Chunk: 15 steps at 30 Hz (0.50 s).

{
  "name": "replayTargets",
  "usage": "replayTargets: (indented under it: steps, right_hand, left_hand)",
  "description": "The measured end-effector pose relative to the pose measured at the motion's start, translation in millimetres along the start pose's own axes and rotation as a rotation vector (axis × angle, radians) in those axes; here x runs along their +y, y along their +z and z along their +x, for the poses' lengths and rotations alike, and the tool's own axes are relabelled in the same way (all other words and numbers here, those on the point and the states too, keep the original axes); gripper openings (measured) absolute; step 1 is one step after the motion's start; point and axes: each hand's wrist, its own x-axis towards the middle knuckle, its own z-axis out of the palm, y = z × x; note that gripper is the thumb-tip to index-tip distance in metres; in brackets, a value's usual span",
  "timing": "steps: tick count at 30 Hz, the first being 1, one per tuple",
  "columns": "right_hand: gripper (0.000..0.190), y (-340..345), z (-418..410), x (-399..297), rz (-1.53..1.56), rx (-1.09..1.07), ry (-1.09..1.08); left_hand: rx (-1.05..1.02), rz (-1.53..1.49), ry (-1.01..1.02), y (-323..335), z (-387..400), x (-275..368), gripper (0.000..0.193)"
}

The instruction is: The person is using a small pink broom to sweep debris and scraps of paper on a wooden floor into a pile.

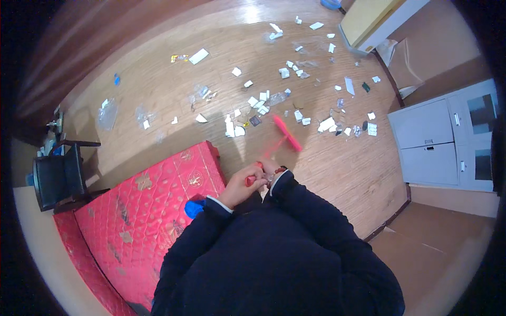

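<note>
A red broom (287,133) slants down to the wood floor in front of me, its head blurred. The fingers of my left hand (240,186) wrap the top end of its handle. Just beyond, my right hand (270,166) grips the handle lower down, with a beaded bracelet at the wrist. Crumpled white scraps (259,103) lie in a loose cluster past the broom head, beside a clear plastic bottle (276,98). More white pieces (326,125) are scattered right of the broom.
A red patterned mattress (150,209) stands close on my left, with a blue object (194,208) on it. Behind it is a dark chair (59,177). A grey cabinet (429,142) lines the right wall. Plastic bags (107,114) lie on the floor at far left.
</note>
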Motion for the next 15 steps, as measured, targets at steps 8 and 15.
replayTargets:
  steps: [8,15]
  right_hand:
    - [0.022,-13,57,56,-0.573,-0.021,-0.222]
    - [0.021,6,111,55,-0.560,-0.074,-0.417]
  left_hand:
    - [0.098,-0.135,-0.041,-4,13,-17,0.014]
    - [0.243,0.006,0.051,-21,11,-6,0.016]
